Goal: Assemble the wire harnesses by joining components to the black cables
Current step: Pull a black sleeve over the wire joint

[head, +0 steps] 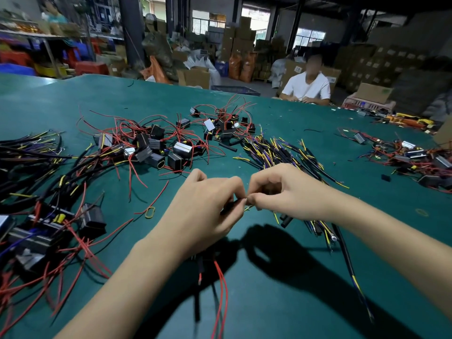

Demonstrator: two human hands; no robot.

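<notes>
Above the green table (269,302), the left hand (205,211) and right hand (281,189) meet fingertip to fingertip, fingers curled and pinching the end of a black cable (232,205) between them. Red wires (221,289) trail down beneath the left wrist. A heap of black cables (276,150) lies on the table just beyond the right hand.

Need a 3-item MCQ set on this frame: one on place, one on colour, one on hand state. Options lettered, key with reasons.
1. Where does the yellow rubber band lie?
A. on the table left of the left hand
B. round the right wrist
C. on a cardboard box

2. What colour is the table top?
A. white
B. green
C. bare wood

3. What are the two hands doing?
A. lying flat and open
B. pinching small wire parts between them
C. lifting a crate

Key: 1 A, it lies flat on the mat beside the left hand. 2 B, the mat is dark green. 3 B, the fingertips of the left hand and the right hand meet on thin wire ends.
</notes>
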